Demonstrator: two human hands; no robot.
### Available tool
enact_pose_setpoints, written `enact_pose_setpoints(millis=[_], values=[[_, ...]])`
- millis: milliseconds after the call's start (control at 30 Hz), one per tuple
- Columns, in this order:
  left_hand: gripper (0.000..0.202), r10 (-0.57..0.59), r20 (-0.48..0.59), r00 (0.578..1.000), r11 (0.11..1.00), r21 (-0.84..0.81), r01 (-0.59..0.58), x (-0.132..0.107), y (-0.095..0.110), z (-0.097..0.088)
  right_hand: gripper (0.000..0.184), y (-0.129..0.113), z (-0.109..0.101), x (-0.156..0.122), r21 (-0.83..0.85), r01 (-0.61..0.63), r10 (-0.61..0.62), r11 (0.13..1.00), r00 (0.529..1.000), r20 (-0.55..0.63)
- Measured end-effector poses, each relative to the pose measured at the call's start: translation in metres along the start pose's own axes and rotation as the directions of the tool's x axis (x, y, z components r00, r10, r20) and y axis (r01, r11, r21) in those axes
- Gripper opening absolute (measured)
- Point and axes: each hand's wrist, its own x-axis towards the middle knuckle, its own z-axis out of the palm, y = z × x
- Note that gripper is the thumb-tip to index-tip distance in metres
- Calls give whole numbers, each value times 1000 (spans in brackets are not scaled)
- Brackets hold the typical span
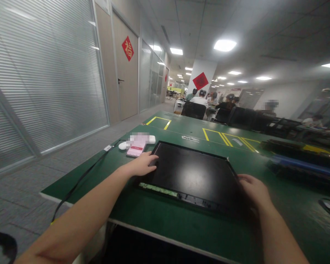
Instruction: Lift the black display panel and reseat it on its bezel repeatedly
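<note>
A black LCD screen panel [192, 172] lies face up on the green table in front of me, a strip of green circuit board [158, 189] exposed along its near edge. My left hand [143, 164] grips the panel's left side, thumb and a finger over the frame. On the opposite side, my right hand [254, 189] is closed around the right edge, its fingertips partly hidden. Just beyond my left hand is a phone [136, 149] with a pinkish screen, and white rounded objects [123, 145] lie beside it.
Yellow tape outlines [222, 137] mark the far part of the table [181, 223]. Dark, blurred items and a blue one [294, 163] lie at the right. A black strap [82, 178] runs off the left edge. Chairs [194, 110] and several seated people are beyond the table.
</note>
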Motion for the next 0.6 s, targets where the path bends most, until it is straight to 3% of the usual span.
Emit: enact_pose_setpoints(millis=[133,267,500,600], values=[[49,-35,23,999,998,52,34,5,-5,5,38,7,3,6,-53,-42,45,998,997,59],[46,-30,-38,999,1000,1,30,9,-9,7,41,9,5,6,-85,-16,20,996,998,52],[50,-189,-185,964,932,-342,117,13,-16,14,45,14,9,12,-107,-1,6,994,999,44],[52,-216,-235,948,777,-629,21,17,-14,17,44,23,12,18,-85,-12,17,996,999,50]])
